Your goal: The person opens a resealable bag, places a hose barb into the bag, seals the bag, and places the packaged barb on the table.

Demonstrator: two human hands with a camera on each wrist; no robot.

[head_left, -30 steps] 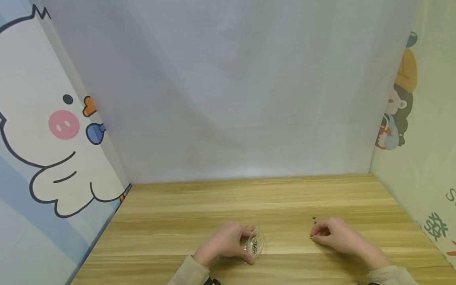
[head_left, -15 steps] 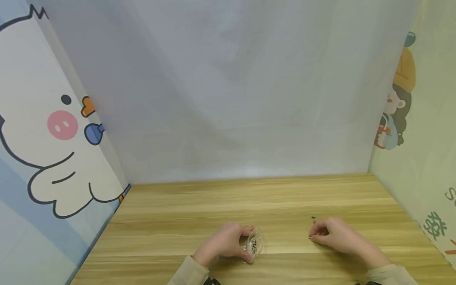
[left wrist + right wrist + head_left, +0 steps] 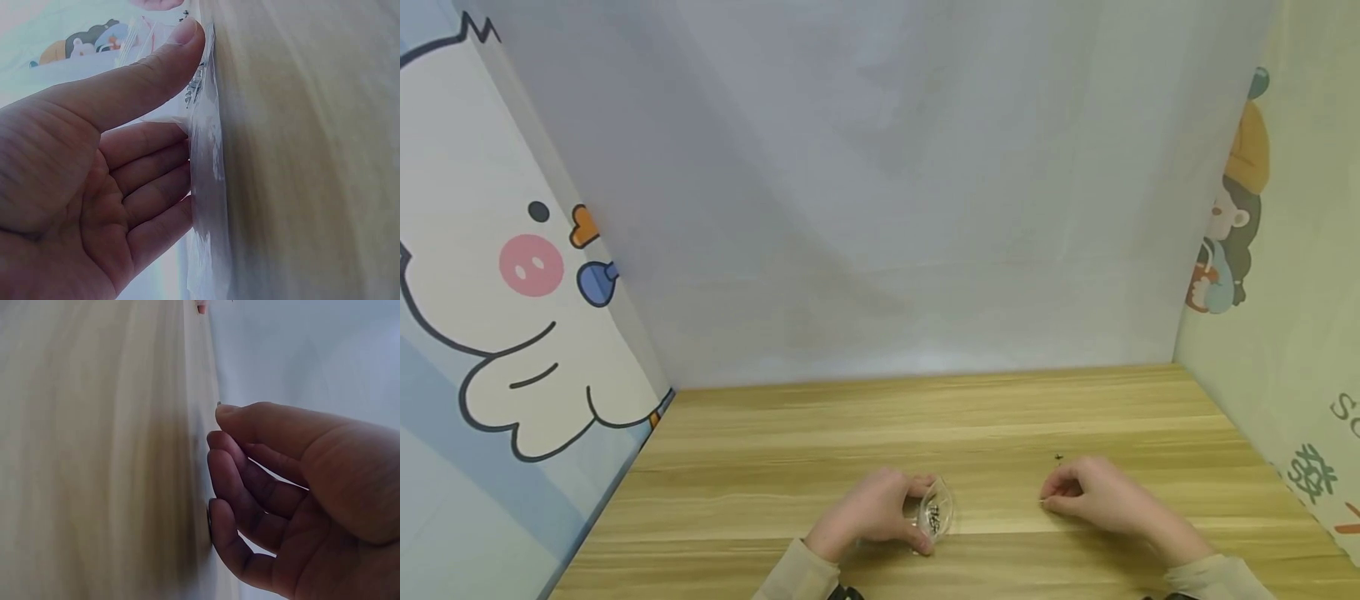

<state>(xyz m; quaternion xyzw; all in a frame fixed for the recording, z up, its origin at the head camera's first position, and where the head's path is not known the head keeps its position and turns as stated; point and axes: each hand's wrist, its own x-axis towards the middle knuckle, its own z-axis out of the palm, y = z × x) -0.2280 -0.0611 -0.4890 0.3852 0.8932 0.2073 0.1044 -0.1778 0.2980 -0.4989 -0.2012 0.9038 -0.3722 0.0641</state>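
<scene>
My left hand [image 3: 880, 507] holds a small clear plastic bag [image 3: 947, 502] by its mouth, thumb at the near side and fingers at the far side. Small dark metal screws [image 3: 934, 519] show inside it. In the left wrist view the bag [image 3: 209, 169] lies flat along the tabletop beneath the curled fingers. To the right, my right hand [image 3: 1097, 493] pinches a tiny screw between thumb and index finger, close over the table. Only the tip of that screw [image 3: 219, 404] sticks out past the thumb; the rest is hidden by the fingers.
On the wooden table [image 3: 775, 433], just beyond my right hand, lies a small dark screw [image 3: 1058, 457]. A pale curtain [image 3: 880, 208] hangs behind the table. Panels with cartoon prints stand at the left [image 3: 512, 333] and right [image 3: 1285, 350].
My right hand has shifted slightly left, toward the bag, with the tiny screw in its fingertips. The left hand and bag stay almost in place.
</scene>
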